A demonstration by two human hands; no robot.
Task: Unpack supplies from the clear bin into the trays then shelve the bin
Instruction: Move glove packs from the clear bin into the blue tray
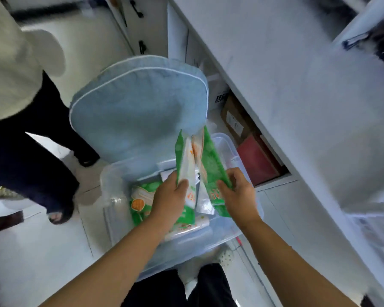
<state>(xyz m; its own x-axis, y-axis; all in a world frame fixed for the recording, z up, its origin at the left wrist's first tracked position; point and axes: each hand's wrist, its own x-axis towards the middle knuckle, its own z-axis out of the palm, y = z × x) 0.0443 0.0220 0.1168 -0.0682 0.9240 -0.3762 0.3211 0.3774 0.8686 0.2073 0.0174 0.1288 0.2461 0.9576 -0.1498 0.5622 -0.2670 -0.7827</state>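
The clear bin (111,180) sits low in front of me, against a light blue cushioned chair (138,103). Inside lie more green and white packets (140,202) and a white tube. My left hand (169,198) grips the lower end of a green and white packet (184,165) that stands upright above the bin. My right hand (237,191) grips a second green packet (211,160) beside it. The two packets lean together at their tops, with a silvery pouch (203,201) between them.
A white counter (275,74) runs along the right, with an open shelf below holding a red folder (257,160) and brown boxes. Another person in dark trousers stands at the left (27,129). White cabinet doors with black handles are behind the chair.
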